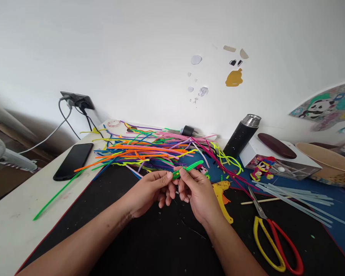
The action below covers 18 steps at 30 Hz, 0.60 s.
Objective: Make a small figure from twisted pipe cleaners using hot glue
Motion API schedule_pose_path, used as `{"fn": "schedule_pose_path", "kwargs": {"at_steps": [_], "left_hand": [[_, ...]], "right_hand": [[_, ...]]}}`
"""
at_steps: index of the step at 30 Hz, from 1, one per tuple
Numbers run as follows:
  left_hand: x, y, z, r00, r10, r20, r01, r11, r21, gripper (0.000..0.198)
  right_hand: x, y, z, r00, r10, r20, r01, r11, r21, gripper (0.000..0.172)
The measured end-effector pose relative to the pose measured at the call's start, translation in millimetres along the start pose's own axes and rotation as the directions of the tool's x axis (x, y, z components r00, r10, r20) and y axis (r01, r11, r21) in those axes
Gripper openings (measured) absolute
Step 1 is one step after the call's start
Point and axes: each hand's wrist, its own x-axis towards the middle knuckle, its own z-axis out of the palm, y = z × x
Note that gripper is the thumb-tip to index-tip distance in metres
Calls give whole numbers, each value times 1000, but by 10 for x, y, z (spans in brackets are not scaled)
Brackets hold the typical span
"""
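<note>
Above the middle of the black mat [149,241], my left hand [156,188] and my right hand [197,191] meet over a bent green pipe cleaner [194,165]. Thumb and fingers of each hand pinch it, the left at its near end and the right farther along, where its doubled strands stick out past the fingers. A small yellow bit shows between the thumbs. Just behind the hands spreads a heap of coloured pipe cleaners [149,149]. Right beside my right hand lies a yellow glue gun [223,197], partly hidden by it.
Scissors [271,234] with red and yellow handles lie on the right, near pale glue sticks [301,199] and a small colourful figure [262,168]. Behind stand a black thermos [241,136] and a white box [293,161]. A phone [73,161] rests on the left, by wall-socket cables [86,115].
</note>
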Motion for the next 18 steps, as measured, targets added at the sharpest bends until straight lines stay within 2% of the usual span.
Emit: {"fn": "schedule_pose_path", "kwargs": {"at_steps": [3,8,18], "left_hand": [[8,-19,0,999,-33,-19,31,997,-77,49],[30,-18,-33,998,-33,-44,28,995,-93,46],[50,-57,-91,999,-39,-12,36,989,-145,43]], "right_hand": [[-2,32,13,1000,-1,13,2,1000,-17,37],[-8,62,22,999,1,35,1,999,-45,37],[-11,54,17,999,22,40,-21,999,-45,39]]}}
